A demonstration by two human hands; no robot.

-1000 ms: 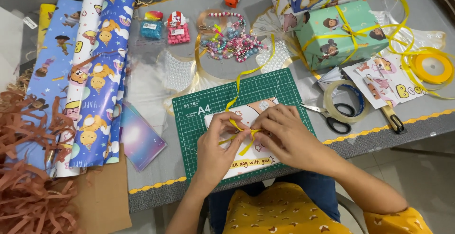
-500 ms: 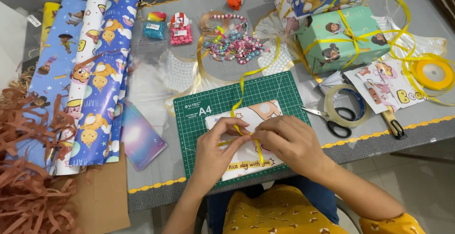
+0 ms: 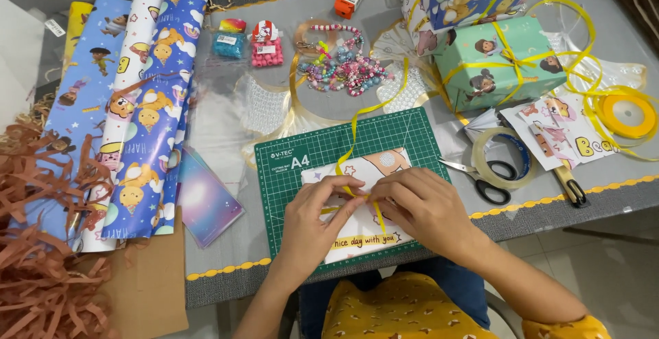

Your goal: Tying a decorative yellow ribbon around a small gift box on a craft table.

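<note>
I see small white printed package (image 3: 367, 205) flat on green cutting mat (image 3: 288, 174), mid-table. Left hand (image 3: 312, 226) and right hand (image 3: 419, 208) both pinch yellow ribbon (image 3: 353, 130) crossing on top; fingers closed on strands. I judge knot being tied. Next: pull ends evenly, keep crossing centred, package held steady.

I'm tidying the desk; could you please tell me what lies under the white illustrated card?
The green gridded cutting mat lies under the white illustrated card; both hands hide the card's middle.
</note>
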